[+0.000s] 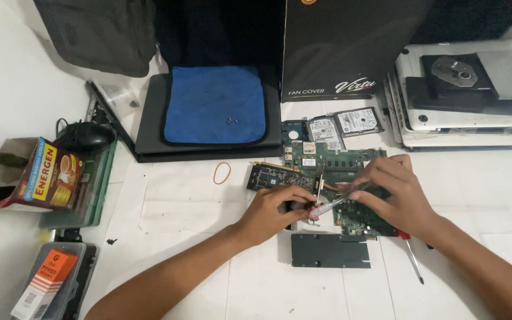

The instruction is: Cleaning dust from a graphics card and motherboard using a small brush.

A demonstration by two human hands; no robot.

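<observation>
head view: cluttered white worktable (197, 195)

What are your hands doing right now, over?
Left hand steadies the green circuit board. Right hand holds a screwdriver against it. Black cover plate lies just below, spare screwdriver beside it.

Left hand (277, 207), right hand (395, 189) grip screwdriver (330, 205) over green circuit board (357, 219).
</observation>
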